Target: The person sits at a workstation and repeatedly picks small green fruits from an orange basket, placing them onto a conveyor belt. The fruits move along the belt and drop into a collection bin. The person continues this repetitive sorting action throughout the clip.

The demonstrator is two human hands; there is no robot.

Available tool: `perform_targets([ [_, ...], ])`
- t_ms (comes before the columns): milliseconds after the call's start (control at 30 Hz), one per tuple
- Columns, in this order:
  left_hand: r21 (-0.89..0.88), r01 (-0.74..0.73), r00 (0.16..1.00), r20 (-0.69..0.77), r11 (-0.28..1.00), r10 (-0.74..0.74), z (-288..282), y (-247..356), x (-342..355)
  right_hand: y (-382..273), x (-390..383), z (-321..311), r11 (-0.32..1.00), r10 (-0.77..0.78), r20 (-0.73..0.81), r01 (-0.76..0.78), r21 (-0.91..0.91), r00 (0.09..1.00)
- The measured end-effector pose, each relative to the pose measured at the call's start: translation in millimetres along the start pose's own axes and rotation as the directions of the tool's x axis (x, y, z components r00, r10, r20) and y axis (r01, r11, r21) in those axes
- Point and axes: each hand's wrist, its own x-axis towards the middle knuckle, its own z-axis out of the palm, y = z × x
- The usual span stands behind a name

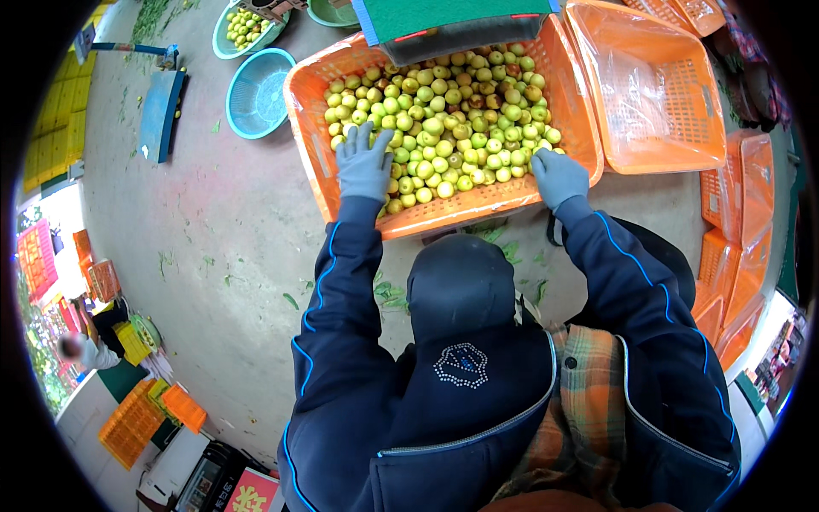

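Observation:
An orange plastic crate [474, 208] in front of me holds many small round yellow-green fruits [444, 119] that look like jujubes, some with brown patches. My left hand [364, 166], in a grey glove, lies on the fruits at the crate's left side, its fingers spread. At the near right corner, my right hand [560, 177], also gloved, has its fingers bent together against the fruits by the rim. Whatever these fingers hold is hidden. A green-topped chute [461, 19] with a dark underside overhangs the crate's far edge.
An orange crate lined with clear plastic [653, 94] stands to the right, with more stacked orange crates [734, 188] beyond it. At the far left are a blue basin [260, 92] and a green basin of fruits [243, 30]. Leaves [392, 294] lie on the floor. Another person [102, 354] is far left.

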Motion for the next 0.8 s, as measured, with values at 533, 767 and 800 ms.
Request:
perform_targets([
  [533,-0.277,0.700,0.700,0.080,0.659,-0.710,-8,-56,-67,4,-12,-29,0.961,-0.260,0.390,0.197,0.195,0.884],
  [767,-0.442,0.620,0.749,0.090,0.648,-0.656,-4,-57,-63,10,-22,-2,0.873,-0.451,0.294,0.485,-0.049,0.843],
  [800,-0.414,0.617,0.758,0.083,0.669,-0.647,0,-61,-63,8,-24,-5,0.855,-0.495,0.242,0.517,-0.034,0.835],
])
